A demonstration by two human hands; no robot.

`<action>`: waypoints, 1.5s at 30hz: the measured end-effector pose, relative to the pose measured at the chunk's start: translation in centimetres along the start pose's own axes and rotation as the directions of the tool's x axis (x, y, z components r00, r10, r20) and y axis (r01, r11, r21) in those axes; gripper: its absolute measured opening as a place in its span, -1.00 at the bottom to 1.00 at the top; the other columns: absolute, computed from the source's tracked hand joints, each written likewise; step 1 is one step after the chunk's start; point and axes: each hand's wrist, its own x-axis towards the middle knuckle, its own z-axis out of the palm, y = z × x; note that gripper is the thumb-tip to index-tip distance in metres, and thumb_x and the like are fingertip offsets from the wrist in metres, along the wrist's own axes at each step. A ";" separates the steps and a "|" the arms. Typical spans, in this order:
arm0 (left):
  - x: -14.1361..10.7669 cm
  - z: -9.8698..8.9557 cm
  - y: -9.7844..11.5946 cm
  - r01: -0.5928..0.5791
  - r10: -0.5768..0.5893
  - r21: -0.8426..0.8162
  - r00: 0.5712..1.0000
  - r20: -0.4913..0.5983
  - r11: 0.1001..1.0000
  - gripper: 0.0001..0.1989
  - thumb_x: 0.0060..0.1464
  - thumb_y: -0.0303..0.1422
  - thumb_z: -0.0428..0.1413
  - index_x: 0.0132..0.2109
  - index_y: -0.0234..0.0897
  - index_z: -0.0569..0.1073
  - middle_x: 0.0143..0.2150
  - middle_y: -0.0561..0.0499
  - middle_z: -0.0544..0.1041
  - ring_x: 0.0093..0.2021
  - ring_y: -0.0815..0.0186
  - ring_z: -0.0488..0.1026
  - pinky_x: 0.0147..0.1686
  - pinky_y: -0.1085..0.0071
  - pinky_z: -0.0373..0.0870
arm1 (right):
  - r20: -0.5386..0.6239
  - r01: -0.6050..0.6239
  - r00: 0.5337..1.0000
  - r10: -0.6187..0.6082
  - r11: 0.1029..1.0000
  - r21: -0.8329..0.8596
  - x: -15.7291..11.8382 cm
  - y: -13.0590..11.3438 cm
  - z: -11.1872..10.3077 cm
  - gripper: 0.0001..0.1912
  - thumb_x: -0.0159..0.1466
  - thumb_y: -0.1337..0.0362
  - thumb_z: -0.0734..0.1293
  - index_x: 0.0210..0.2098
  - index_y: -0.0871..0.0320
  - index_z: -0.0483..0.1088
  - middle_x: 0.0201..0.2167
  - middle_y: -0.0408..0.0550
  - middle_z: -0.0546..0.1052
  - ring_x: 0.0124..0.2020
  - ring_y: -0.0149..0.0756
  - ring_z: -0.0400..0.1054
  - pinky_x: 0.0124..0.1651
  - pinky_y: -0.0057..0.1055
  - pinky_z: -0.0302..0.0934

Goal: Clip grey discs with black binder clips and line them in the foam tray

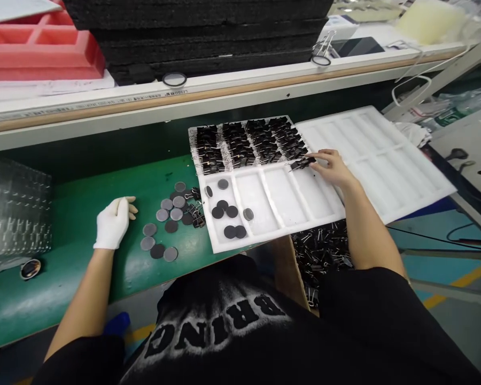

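My right hand (332,167), bare, pinches a black binder clip (302,163) at the right end of the filled rows. Below it is the white compartment tray (270,230); several black binder clips (260,141) fill its far compartments in rows. My left hand (116,218), in a white glove with bare fingertips, rests on the green table with its fingers curled in and nothing visible in them. Between that hand and the tray lie several grey and black discs (170,226) and a small heap of binder clips (195,211). More discs (231,212) sit in the tray's near-left compartments.
A second white tray (379,155) adjoins on the right. An open box of binder clips (324,246) stands below the table edge. Stacked clear plastic trays (18,214) are at the left. Black foam (208,37) and red foam (44,53) sit on the shelf.
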 end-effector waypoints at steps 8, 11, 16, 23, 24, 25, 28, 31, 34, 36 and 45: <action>-1.9 1.0 -1.5 -0.091 0.081 -0.119 0.993 -0.089 0.989 -0.58 0.43 -0.16 -0.07 0.18 -0.28 0.51 -0.14 -0.07 0.67 -0.26 0.28 0.63 -0.07 0.27 0.59 | 0.243 0.347 0.883 -0.402 0.907 0.239 -6.4 -14.7 0.3 -0.57 0.43 0.04 0.37 0.22 0.05 0.50 0.15 0.19 0.59 0.21 0.16 0.47 0.29 0.13 0.35; -4.6 0.8 -2.2 -0.169 0.157 -0.069 0.975 -0.156 0.983 -0.55 0.45 -0.15 -0.12 0.19 -0.30 0.49 -0.06 -0.16 0.68 -0.11 0.22 0.67 0.05 0.20 0.59 | 0.481 0.389 0.725 -0.493 0.869 0.305 -9.3 -18.8 1.9 -0.51 0.42 -0.03 0.34 0.23 0.05 0.52 0.18 0.18 0.61 0.17 0.21 0.54 0.21 0.19 0.45; -8.9 -3.2 -5.1 -0.154 0.271 0.392 0.926 -0.263 0.907 -0.59 0.37 -0.18 0.01 0.20 -0.27 0.52 0.15 -0.32 0.61 0.24 -0.03 0.53 0.32 -0.04 0.35 | 0.513 0.262 0.705 -0.490 0.852 0.454 -9.6 -18.6 2.8 -0.77 0.39 -0.02 0.34 -0.09 -0.20 0.62 -0.09 -0.01 0.71 -0.11 0.17 0.65 -0.04 0.16 0.57; -11.0 -10.8 -9.0 0.565 -0.228 0.559 0.798 -0.558 0.607 -0.24 0.16 0.14 0.18 0.31 -0.31 0.46 0.27 -0.46 0.48 0.26 -0.37 0.38 0.15 -0.21 0.30 | 0.499 0.074 0.816 -0.292 0.909 0.410 -7.2 -19.1 1.1 -0.82 0.19 -0.16 0.45 -0.31 -0.32 0.59 -0.22 -0.13 0.71 -0.20 0.18 0.62 -0.31 0.07 0.52; -10.9 -11.0 -9.0 0.583 -0.267 0.572 0.796 -0.543 0.576 -0.27 0.19 0.15 0.14 0.28 -0.30 0.49 0.24 -0.44 0.52 0.24 -0.36 0.40 0.14 -0.20 0.30 | 0.475 0.050 0.840 -0.263 0.909 0.415 -7.0 -19.9 0.9 -0.77 0.17 -0.19 0.47 -0.31 -0.28 0.58 -0.23 -0.10 0.70 -0.22 0.17 0.62 -0.25 0.09 0.52; -10.7 -11.0 -8.8 0.582 -0.294 0.589 0.805 -0.516 0.560 -0.31 0.23 0.15 0.09 0.23 -0.29 0.51 0.19 -0.42 0.55 0.22 -0.34 0.42 0.14 -0.18 0.30 | 0.454 0.019 0.858 -0.239 0.899 0.437 -6.9 -21.1 0.9 -0.72 0.14 -0.20 0.50 -0.31 -0.23 0.58 -0.23 -0.08 0.69 -0.23 0.14 0.61 -0.20 0.09 0.53; -9.3 -9.2 -7.1 0.498 -0.306 0.643 0.867 -0.393 0.582 -0.44 0.30 0.09 0.03 0.11 -0.26 0.57 0.09 -0.34 0.60 0.16 -0.23 0.49 0.10 -0.05 0.33 | 0.473 -0.111 0.854 -0.215 0.814 0.571 -6.5 -26.0 1.4 -0.58 0.10 -0.22 0.56 -0.27 -0.09 0.55 -0.25 -0.02 0.68 -0.28 0.03 0.62 -0.13 0.01 0.58; -6.8 -5.6 -4.4 0.231 -0.165 0.686 0.973 -0.161 0.690 -0.48 0.30 0.08 0.06 0.09 -0.22 0.58 0.05 -0.28 0.62 0.10 -0.14 0.53 0.03 0.06 0.35 | 0.530 -0.170 0.774 -0.345 0.693 0.700 -5.7 -32.5 3.1 -0.48 0.09 -0.25 0.59 -0.24 0.01 0.54 -0.30 0.00 0.67 -0.32 -0.07 0.62 -0.19 -0.09 0.59; -3.3 -1.9 -1.6 -0.078 0.031 0.654 0.996 0.083 0.753 -0.49 0.28 0.09 0.12 0.09 -0.22 0.59 0.04 -0.25 0.63 0.10 -0.10 0.54 0.01 0.11 0.34 | 0.564 -0.216 0.685 -0.460 0.611 0.761 -4.1 -38.9 6.4 -0.53 0.12 -0.13 0.63 -0.22 0.06 0.55 -0.30 0.01 0.68 -0.30 -0.15 0.61 -0.21 -0.20 0.57; -1.0 -0.2 -0.3 -0.165 0.086 0.619 0.984 0.156 0.768 -0.47 0.26 0.10 0.16 0.09 -0.23 0.60 0.02 -0.24 0.64 0.08 -0.09 0.56 0.01 0.12 0.33 | 0.598 -0.255 0.668 -0.443 0.619 0.743 -2.7 -42.3 9.0 -0.64 0.14 0.05 0.67 -0.29 0.10 0.53 -0.37 -0.03 0.66 -0.37 -0.24 0.57 -0.29 -0.31 0.51; 1.9 0.8 0.4 -0.235 0.142 0.557 0.968 0.205 0.796 -0.32 0.25 0.14 0.19 0.29 -0.24 0.52 0.06 -0.23 0.66 0.10 -0.11 0.59 -0.05 0.14 0.31 | 0.747 -0.371 0.611 -0.262 0.738 0.563 0.5 -49.0 16.6 -0.69 0.17 0.39 0.66 -0.43 0.15 0.45 -0.59 -0.14 0.58 -0.54 -0.44 0.42 -0.42 -0.49 0.34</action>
